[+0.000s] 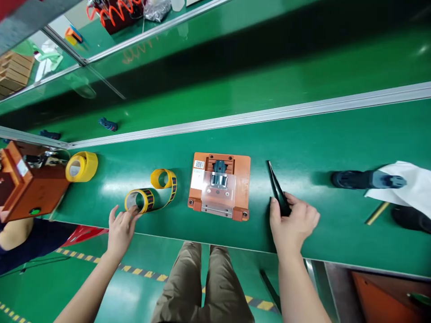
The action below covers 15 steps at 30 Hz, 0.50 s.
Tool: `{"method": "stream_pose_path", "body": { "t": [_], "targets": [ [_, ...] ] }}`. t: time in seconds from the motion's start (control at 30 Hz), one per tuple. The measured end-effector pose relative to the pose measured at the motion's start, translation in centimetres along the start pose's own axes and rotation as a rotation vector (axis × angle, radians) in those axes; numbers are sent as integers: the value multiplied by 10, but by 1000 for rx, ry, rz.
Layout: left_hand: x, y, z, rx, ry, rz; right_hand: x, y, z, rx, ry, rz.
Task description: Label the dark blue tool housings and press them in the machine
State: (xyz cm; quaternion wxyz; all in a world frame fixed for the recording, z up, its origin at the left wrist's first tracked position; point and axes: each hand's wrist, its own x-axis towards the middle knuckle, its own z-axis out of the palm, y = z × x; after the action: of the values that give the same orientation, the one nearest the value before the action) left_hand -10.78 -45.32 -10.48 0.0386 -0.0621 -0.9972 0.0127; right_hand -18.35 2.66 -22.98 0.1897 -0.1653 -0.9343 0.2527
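Note:
My left hand (pixel 121 226) reaches to the near rim of a roll of yellow-edged labels (pixel 148 200), its fingertips closed on the rim by the hollow core. From this roll a loose strip of dark labels (pixel 173 187) curls away and ends in a yellow loop. At the right, my right hand (pixel 296 220) grips black tweezers (pixel 276 184) between thumb and fingers, tips pointing away from me. Between my hands sits an orange fixture (pixel 243 179) with a clear plate (pixel 218 199) at its front. A dark blue-grey part (pixel 220 166) rests in the fixture.
A wider yellow tape roll (pixel 89 166) stands left, beside an orange machine (pixel 43 188) with a green button. To the right, a dark tool-shaped part (pixel 353 179) touches white cloth (pixel 411 186). A metal rail (pixel 256 117) runs behind. Another person's arm (pixel 16 233) shows at left.

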Motion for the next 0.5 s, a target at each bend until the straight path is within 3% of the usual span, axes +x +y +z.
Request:
{"method": "stream_pose_path", "body": {
  "t": [0.1,0.27,0.5],
  "targets": [
    [25,8,8,1,49,5,-1,0,1,-8,12,2],
    [86,40,24,-48,176,36,-3,5,1,-6,21,16],
    [165,53,38,-159,156,-19,-2,5,-4,76,44,101]
  ]
}}
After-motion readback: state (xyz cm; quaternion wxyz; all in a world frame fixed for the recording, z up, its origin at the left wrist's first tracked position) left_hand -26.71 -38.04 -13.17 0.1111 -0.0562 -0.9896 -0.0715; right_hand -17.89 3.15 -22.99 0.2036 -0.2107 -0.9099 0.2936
